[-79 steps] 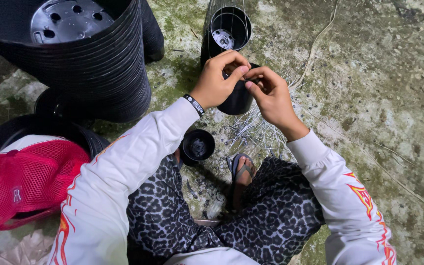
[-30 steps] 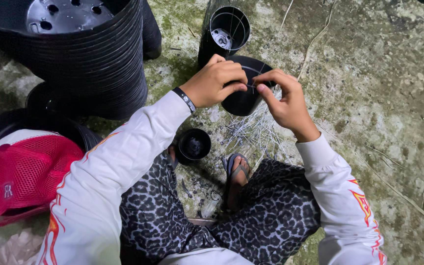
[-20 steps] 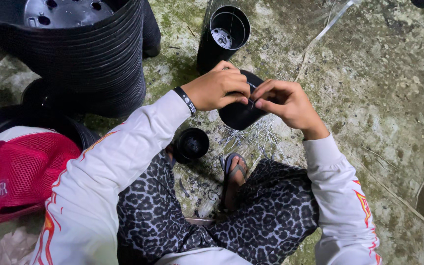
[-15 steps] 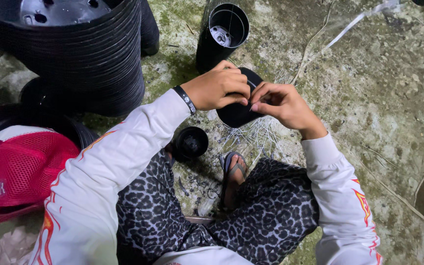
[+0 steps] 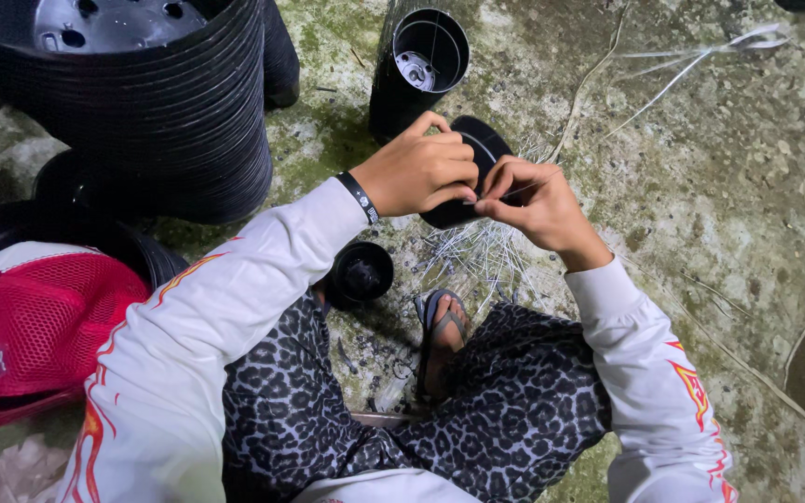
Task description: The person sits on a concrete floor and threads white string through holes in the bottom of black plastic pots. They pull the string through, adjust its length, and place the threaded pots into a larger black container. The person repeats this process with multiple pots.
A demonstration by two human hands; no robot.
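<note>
1. Pot (image 5: pixel 482 149), small and black, is held above the concrete floor (image 5: pixel 719 214), gripped by the left hand (image 5: pixel 418 172).
2. A thin wire is pinched by the right hand (image 5: pixel 533 197).
3. Loose wires (image 5: pixel 482 256) lie beneath; a slipped pinch could drop it among them.

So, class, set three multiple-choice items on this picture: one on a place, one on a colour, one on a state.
1. Where is the tall stack of pots?
A. upper left
B. lower right
C. on the knee

2. What colour is the mesh cap?
A. blue
B. red
C. yellow

3. How is the small pot held?
A. by both hands
B. by one hand
C. by none

Answers: 1 A, it fills the upper left corner. 2 B, its mesh is red. 3 A, the left hand and right hand both grip it.
</note>
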